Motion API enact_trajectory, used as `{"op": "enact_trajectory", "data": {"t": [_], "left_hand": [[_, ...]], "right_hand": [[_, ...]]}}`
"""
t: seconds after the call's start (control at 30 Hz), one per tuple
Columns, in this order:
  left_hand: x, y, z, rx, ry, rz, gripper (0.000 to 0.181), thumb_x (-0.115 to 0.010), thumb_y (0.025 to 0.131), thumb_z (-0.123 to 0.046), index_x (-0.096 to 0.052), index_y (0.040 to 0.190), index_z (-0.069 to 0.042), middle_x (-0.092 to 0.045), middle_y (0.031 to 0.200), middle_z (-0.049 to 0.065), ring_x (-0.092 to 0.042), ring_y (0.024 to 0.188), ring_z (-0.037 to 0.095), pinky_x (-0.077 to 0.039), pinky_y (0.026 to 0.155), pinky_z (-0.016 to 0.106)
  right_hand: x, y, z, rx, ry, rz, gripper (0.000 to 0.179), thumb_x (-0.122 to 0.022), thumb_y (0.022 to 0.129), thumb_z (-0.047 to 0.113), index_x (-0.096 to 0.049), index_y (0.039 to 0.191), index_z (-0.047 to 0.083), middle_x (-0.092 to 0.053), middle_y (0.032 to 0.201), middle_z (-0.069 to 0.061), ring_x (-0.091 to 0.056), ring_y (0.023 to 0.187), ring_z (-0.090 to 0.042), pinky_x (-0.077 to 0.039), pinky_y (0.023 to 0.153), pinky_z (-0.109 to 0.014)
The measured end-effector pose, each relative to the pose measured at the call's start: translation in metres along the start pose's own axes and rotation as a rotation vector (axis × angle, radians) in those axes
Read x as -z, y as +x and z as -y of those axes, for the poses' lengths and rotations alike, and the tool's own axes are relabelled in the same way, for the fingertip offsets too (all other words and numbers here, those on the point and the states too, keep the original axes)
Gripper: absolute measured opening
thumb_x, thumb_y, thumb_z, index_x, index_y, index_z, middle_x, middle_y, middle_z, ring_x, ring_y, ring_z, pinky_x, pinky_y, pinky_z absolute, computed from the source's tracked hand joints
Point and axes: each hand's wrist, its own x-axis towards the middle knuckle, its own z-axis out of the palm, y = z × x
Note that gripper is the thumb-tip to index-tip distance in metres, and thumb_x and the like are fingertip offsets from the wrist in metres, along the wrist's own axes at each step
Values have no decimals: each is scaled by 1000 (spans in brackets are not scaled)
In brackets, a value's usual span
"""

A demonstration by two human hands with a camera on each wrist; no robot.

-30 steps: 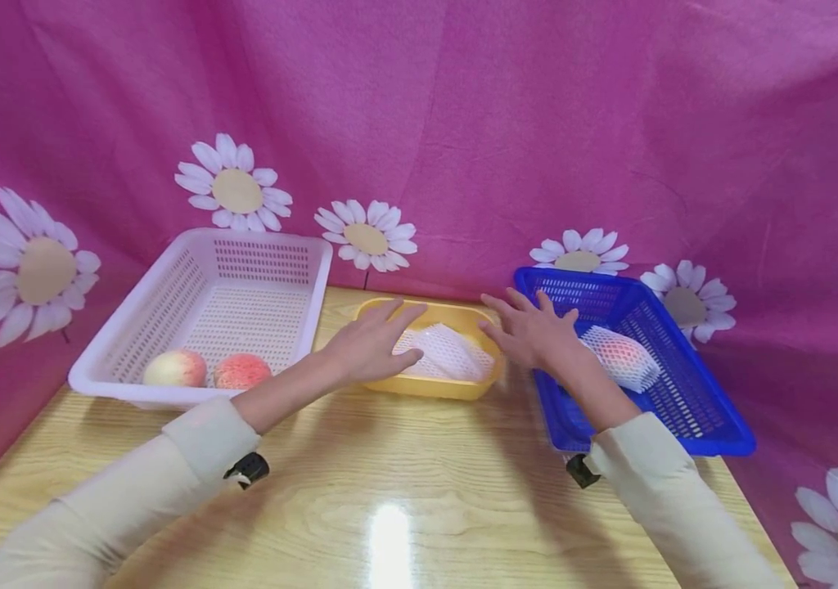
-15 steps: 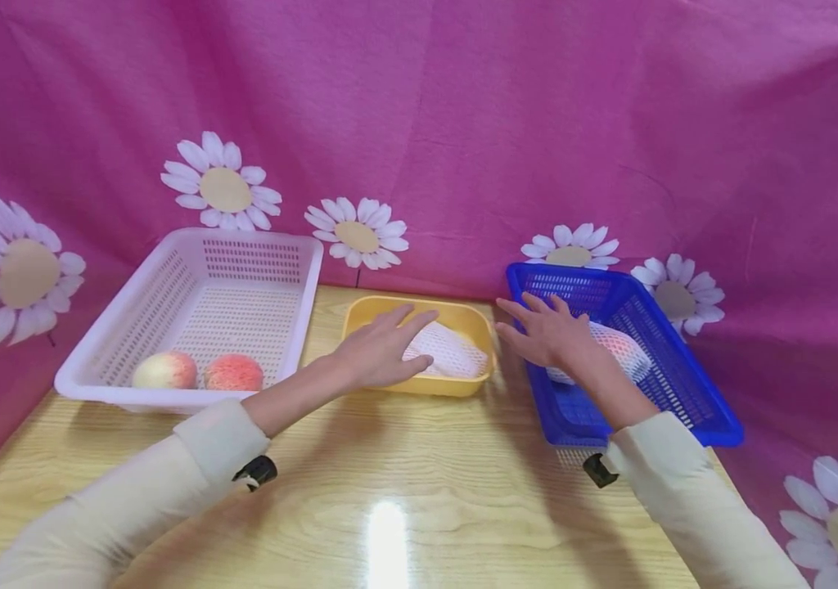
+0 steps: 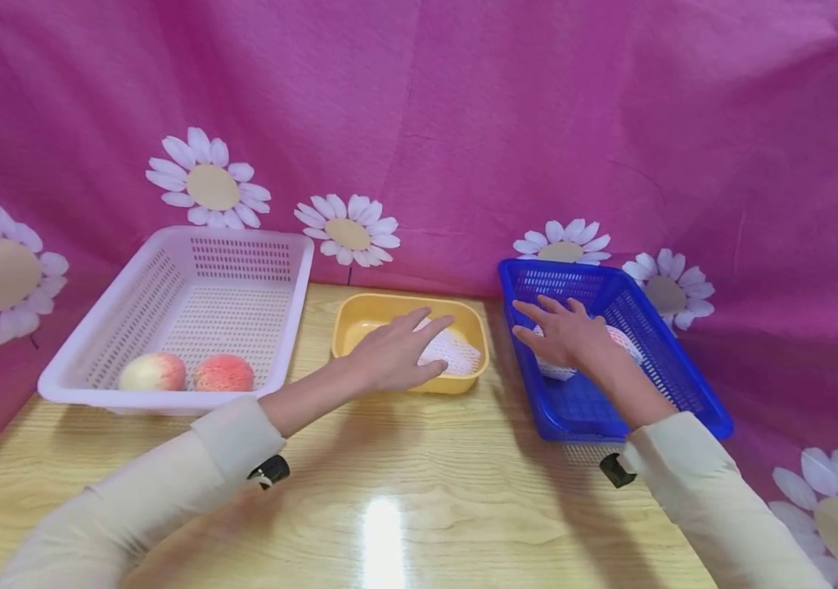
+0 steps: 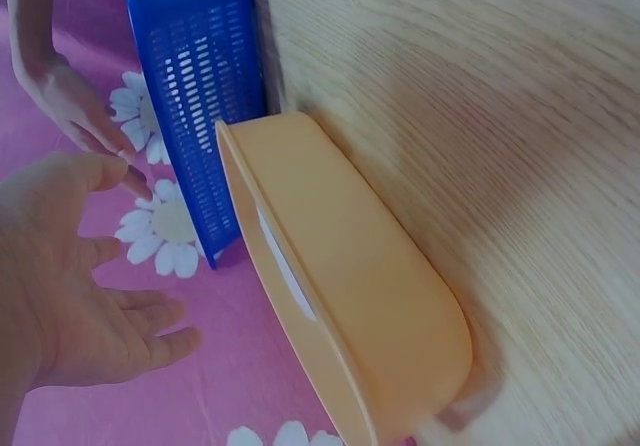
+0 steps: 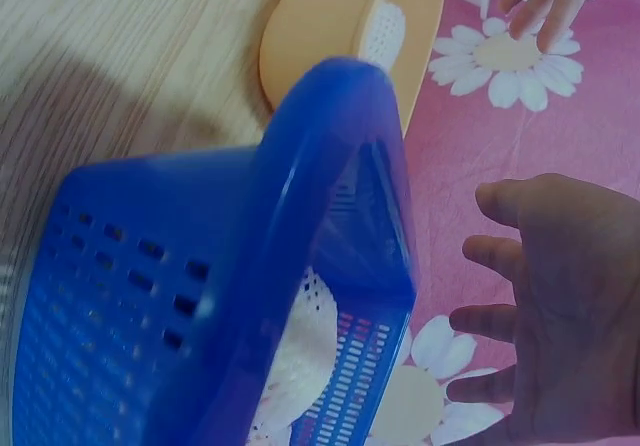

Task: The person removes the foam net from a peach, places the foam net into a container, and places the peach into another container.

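My left hand point(image 3: 395, 353) hovers over the yellow container point(image 3: 360, 311), fingers spread and holding nothing. White foam netting point(image 3: 456, 353) lies in that container, partly hidden by the hand. Above the blue basket point(image 3: 684, 384) is my right hand point(image 3: 569, 337), also with fingers apart and nothing in it. Beneath it, a peach in a foam net point(image 3: 623, 342) and another white netted piece point(image 3: 555, 370) lie in the basket, both partly covered from view. In the right wrist view, white netting point(image 5: 305, 351) shows inside the blue basket. The left wrist view shows the left hand point(image 4: 75, 286) beside the yellow container.
At the left stands a pale pink basket point(image 3: 294, 319) with two bare peaches, one pale yellow and red point(image 3: 152, 372) and one red point(image 3: 223, 373). All containers rest on a wooden table point(image 3: 360, 507). A magenta curtain point(image 3: 448, 164) with daisies hangs behind.
The left hand has shifted right, further over the yellow container. The right hand has moved right over the blue basket, covering more of the netted peach. The head view has turned slightly right.
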Motion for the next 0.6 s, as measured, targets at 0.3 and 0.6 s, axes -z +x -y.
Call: {"op": "enact_trajectory", "data": {"t": [0.3, 0.6], "left_hand": [[-4, 7, -16, -37, 31, 19, 66, -56, 99, -45, -32, 157, -24, -32, 158, 16, -37, 141, 35, -42, 105, 53], [-16, 10, -20, -84, 54, 20, 64, -55, 100, -44, -34, 156, -22, -33, 157, 18, -41, 138, 36, -43, 105, 50]], "right_hand": [[-2, -2, -15, 0, 8, 4, 61, -40, 103, 49, -31, 157, 22, -25, 158, -25, -16, 138, -61, -23, 96, -84], [-10, 0, -33, 128, -29, 0, 58, -44, 104, 39, -38, 153, 8, -35, 152, -30, -26, 141, -50, -20, 114, -64]]}}
